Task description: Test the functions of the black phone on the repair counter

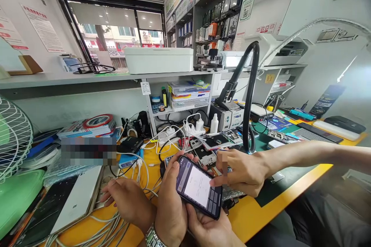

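Note:
A dark smartphone (199,190) with a lit white screen is held low in the middle. My left hand (171,204), a metal watch (153,237) at its wrist, grips the phone's left edge with fingers curled over the top. My right hand (210,229) cups the phone's lower end from beneath. Another person's hand (245,171) reaches in from the right on a bare arm, and a fingertip rests at the screen's right edge. A further hand (127,200) lies flat on white cables to the left; its wrist is hidden behind my left hand.
The yellow worktable (255,216) carries white cables (107,227), a white tablet (77,200), opened phones and parts (220,141), a charger strip (191,127) and a black gooseneck arm (249,96). A fan guard (13,135) stands far left. Shelves with boxes rise behind.

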`<state>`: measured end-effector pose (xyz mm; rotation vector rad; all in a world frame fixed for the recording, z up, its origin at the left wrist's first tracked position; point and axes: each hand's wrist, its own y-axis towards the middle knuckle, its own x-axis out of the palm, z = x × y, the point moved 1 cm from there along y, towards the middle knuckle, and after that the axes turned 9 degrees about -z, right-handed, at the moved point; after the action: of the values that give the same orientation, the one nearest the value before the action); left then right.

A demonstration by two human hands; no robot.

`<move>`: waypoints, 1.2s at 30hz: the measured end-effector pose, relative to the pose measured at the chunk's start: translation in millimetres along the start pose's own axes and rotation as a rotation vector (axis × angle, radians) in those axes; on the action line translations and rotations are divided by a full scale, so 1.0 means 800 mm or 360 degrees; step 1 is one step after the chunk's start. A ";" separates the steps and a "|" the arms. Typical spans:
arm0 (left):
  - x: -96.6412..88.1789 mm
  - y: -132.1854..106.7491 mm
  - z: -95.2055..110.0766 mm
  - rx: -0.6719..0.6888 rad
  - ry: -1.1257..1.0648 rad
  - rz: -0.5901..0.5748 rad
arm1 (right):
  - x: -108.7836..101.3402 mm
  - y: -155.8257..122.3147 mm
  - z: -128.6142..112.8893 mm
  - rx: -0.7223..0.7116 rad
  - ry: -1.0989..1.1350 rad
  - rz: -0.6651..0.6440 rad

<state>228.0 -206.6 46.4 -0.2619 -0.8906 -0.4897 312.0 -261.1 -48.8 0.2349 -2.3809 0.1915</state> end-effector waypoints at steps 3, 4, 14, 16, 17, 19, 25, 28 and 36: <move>0.000 -0.001 -0.001 -0.0002 -0.0052 -0.0006 | 0.002 0.003 0.001 -0.0198 -0.0101 -0.0001; -0.001 -0.001 -0.001 -0.0003 -0.0069 -0.0006 | 0.001 0.002 0.000 -0.0247 -0.0145 -0.0003; 0.000 -0.001 0.001 0.0008 -0.0055 0.0016 | -0.005 -0.010 0.008 -0.0553 -0.1409 0.0380; 0.002 -0.001 0.002 -0.0009 -0.0081 0.0033 | -0.001 -0.010 0.003 -0.0585 -0.1598 0.0401; 0.002 -0.001 0.002 -0.0011 -0.0095 0.0041 | 0.001 -0.011 0.000 -0.0609 -0.1670 0.0399; 0.002 -0.001 0.003 -0.0001 -0.0102 0.0049 | 0.007 -0.013 -0.006 -0.0645 -0.1827 0.0375; 0.001 -0.001 0.008 0.0045 -0.0094 0.0033 | 0.015 -0.015 -0.010 -0.0612 -0.1845 0.0387; 0.000 -0.004 0.011 0.0064 -0.0079 0.0050 | 0.012 -0.013 -0.005 -0.0484 -0.1882 0.0390; 0.002 -0.007 0.018 0.0059 -0.0112 0.0045 | 0.013 -0.001 -0.007 -0.0369 -0.1435 0.0453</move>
<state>216.4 -205.9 56.2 -0.2588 -0.9626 -0.4395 308.3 -262.1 -37.1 -0.1786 -3.2966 -0.0906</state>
